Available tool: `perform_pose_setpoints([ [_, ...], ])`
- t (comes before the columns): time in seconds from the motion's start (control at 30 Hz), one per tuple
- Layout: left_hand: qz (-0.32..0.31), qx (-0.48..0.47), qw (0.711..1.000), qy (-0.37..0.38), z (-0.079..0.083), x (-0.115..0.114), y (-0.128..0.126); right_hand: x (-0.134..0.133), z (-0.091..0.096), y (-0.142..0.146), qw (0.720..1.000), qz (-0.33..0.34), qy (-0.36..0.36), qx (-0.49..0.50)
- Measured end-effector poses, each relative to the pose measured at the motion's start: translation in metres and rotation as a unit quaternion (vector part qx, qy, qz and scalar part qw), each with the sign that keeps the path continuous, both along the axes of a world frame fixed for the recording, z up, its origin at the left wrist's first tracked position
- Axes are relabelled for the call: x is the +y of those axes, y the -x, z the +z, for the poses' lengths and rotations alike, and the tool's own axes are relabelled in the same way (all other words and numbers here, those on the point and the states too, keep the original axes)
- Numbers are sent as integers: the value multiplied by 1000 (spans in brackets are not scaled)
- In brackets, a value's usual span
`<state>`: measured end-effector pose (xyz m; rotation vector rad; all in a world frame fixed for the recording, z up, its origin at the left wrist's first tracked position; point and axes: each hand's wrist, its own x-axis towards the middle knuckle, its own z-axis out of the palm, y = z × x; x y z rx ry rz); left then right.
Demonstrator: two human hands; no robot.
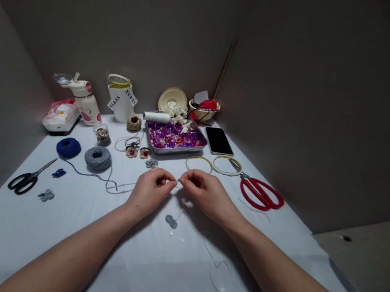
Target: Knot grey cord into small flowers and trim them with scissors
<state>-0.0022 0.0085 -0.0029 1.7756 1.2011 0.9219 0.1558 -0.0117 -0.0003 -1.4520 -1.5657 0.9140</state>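
My left hand [153, 186] and my right hand [206, 190] meet over the middle of the table, each with thumb and forefinger pinched. A tiny grey bit, apparently grey yarn, shows between the fingertips; its exact form is too small to tell. Grey yarn [124, 185] runs from the grey yarn ball [97, 158] towards my left hand and goes out of sight behind it. Below the hands lies a small grey crocheted piece [171, 221] with a thin thread [206, 246] trailing towards the front. Beyond them is a grey flower [151, 163].
Red-handled scissors [261, 193], two hoops [227, 165] and a phone [219, 141] lie at right. Behind stands a metal tray [181, 149] of beads. Black scissors [27, 180], a blue yarn ball [68, 148] and a bottle [87, 105] are at left.
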Motion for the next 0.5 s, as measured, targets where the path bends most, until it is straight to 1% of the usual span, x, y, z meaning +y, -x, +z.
perform_pose_setpoints([
  [0.13,2,18,1000,1,2,0,0,-1,2,-1,1000,3,-11,-29],
  [0.3,-24,5,999,-23,0,1,1,-1,3,-2,997,13,-17,-72],
  [0.4,-29,-2,1000,-11,0,1,0,-1,3,-3,995,17,-23,-94],
  [0.5,-26,17,999,-5,2,1,0,-2,2,-4,993,25,-27,-115],
])
